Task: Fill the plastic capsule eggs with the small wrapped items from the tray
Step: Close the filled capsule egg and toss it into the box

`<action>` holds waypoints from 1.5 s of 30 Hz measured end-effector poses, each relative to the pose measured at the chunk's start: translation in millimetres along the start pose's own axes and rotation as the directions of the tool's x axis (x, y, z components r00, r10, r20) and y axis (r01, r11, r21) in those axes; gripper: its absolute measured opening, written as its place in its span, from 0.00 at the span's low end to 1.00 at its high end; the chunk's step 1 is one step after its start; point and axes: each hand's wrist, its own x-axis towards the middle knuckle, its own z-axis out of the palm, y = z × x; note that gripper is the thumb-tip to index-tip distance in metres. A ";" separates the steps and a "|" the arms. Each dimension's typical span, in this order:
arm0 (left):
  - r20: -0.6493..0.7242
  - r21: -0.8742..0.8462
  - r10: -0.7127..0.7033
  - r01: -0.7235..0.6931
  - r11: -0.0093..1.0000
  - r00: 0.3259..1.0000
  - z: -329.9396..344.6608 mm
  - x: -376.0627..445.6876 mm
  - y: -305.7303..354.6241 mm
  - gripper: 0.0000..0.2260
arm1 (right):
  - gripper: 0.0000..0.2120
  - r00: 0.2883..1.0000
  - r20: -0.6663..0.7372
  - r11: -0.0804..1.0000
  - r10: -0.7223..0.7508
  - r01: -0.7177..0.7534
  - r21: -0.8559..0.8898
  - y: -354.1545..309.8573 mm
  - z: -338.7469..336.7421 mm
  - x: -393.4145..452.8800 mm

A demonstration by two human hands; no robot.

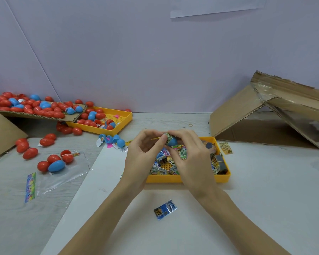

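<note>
Head view shows both hands raised just above the near yellow tray (188, 178), which seems the sensible place to work, since anything dropped would fall back among the wrapped items (164, 162); the right hand (190, 159) pinches a blue egg half (171, 141) with a green wrapped packet (168, 137) sticking out of its open end, while the left hand (144, 153) has its fingers (159, 142) curled, fingertips against the packet, apparently pushing it in; whether the left hand also holds the other half I cannot tell. That tray holds a jumble of small printed packets and some dark pieces at its right end; one blue packet (165, 209) lies loose on the table (265, 181) nearer the person. A second yellow tray (125, 119) at far left holds red and blue eggs; a cardboard flap (44, 115) sloping above it carries many more; loose eggs (52, 162) lie scattered on the table at left; an opened cardboard box (256, 111) stands at right.
</note>
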 end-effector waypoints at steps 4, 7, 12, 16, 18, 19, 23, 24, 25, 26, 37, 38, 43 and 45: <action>0.057 -0.160 -0.140 0.148 0.976 0.988 -4.2 3.9 1.5 0.05 | 0.16 1.000 0.013 1.000 -0.006 0.006 0.002 0.8 -0.7 0.2; 0.120 -0.251 -0.218 0.242 0.937 0.969 -8.9 6.8 3.9 0.06 | 0.16 1.000 0.020 1.000 -0.014 0.014 0.009 1.8 -2.1 1.2; 0.128 -0.273 -0.276 0.301 0.914 0.953 -16.2 10.7 8.1 0.12 | 0.16 0.999 0.037 0.999 -0.036 0.035 0.033 1.8 -1.6 1.8; 0.122 -0.263 -0.290 0.313 0.913 0.949 -18.7 12.1 8.3 0.14 | 0.16 0.999 0.031 0.998 -0.036 0.035 0.046 1.5 -0.2 1.2; 0.122 -0.245 -0.283 0.305 0.921 0.951 -19.1 12.2 8.9 0.16 | 0.16 0.999 0.025 0.998 -0.035 0.034 0.050 1.9 0.0 1.3; 0.113 -0.238 -0.277 0.297 0.925 0.954 -18.8 11.9 9.4 0.16 | 0.16 0.999 0.026 0.998 -0.032 0.031 0.056 2.2 0.2 1.4; 0.068 -0.195 -0.245 0.254 0.947 0.967 -15.3 10.6 9.3 0.15 | 0.17 1.000 0.028 0.998 -0.011 0.009 0.064 3.2 1.5 1.1; 0.061 -0.187 -0.235 0.242 0.952 0.970 -14.6 10.4 8.7 0.13 | 0.17 1.000 0.025 0.998 -0.003 0.002 0.070 3.6 1.8 1.3; 0.057 -0.187 -0.228 0.235 0.954 0.972 -14.3 10.5 8.2 0.12 | 0.17 1.000 0.023 0.997 0.000 -0.002 0.078 4.0 2.1 1.3; 0.055 -0.196 -0.229 0.235 0.952 0.972 -14.1 10.6 8.0 0.12 | 0.16 1.000 0.026 0.996 0.000 -0.002 0.087 4.2 2.7 1.0; 0.108 -0.070 -0.180 0.188 0.980 0.978 -14.7 8.5 7.8 0.17 | 0.13 0.989 0.049 0.983 0.141 -0.146 0.115 2.0 -15.4 16.9; 0.078 -0.052 -0.182 0.186 0.981 0.980 -15.8 9.4 8.4 0.18 | 0.12 0.952 0.037 0.906 0.304 -0.301 0.297 2.1 -23.8 27.5; -0.095 -0.029 -0.204 0.202 0.979 0.974 -24.2 13.6 6.3 0.12 | 0.25 0.653 0.150 0.111 0.743 -0.342 0.933 26.8 -94.9 108.0; -0.112 -0.036 -0.223 0.220 0.975 0.968 -25.3 13.9 4.6 0.12 | 0.28 0.614 0.115 0.092 0.781 -0.296 0.951 36.7 -111.9 125.6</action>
